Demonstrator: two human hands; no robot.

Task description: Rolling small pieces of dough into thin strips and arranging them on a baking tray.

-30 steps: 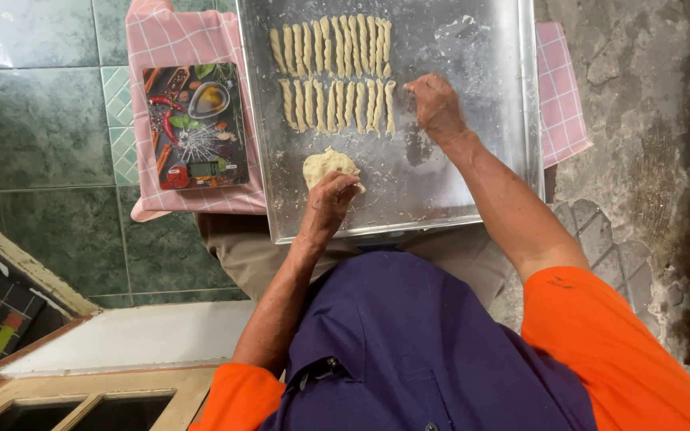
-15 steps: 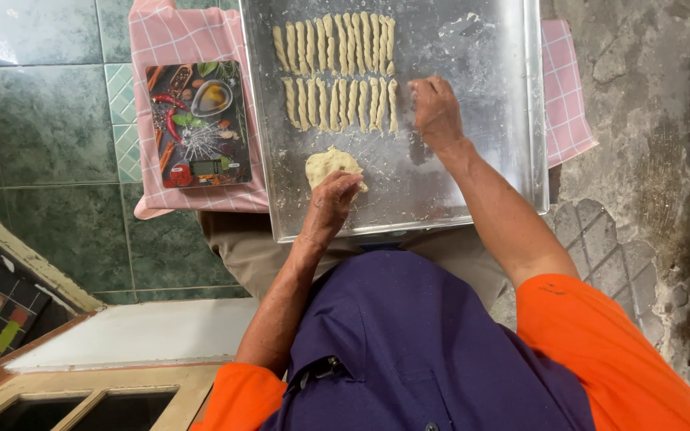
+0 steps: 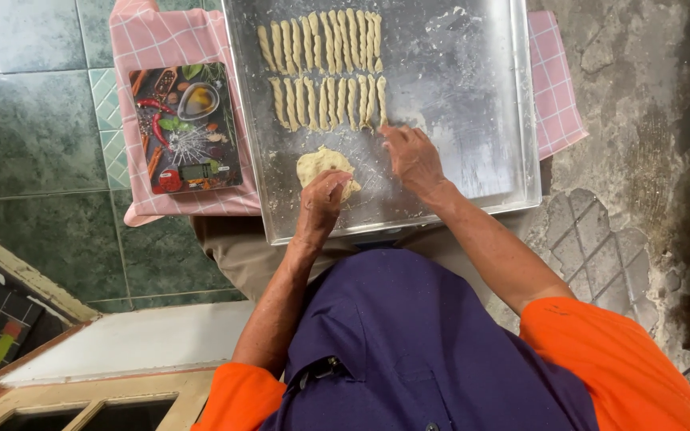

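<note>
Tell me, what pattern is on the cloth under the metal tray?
Pink cloth with a white check; head view.

Hands working dough on a metal tray [image 3: 473,183]

The left hand [image 3: 323,199] pinches the dough lump [image 3: 319,164]; the right hand [image 3: 410,156] fingertips rest just below the twisted dough sticks [image 3: 325,68].

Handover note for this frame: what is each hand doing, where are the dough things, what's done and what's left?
Left hand: fingers pinching the dough lump near the tray's front edge.
Right hand: palm down on the tray, beside the near row's right end; whether it covers a piece, I cannot tell.
Done: two rows of twisted sticks at the tray's far left.
Left: the lump is unshaped; the tray's right half is bare.
Scale lies on the pink cloth, untouched.
</note>
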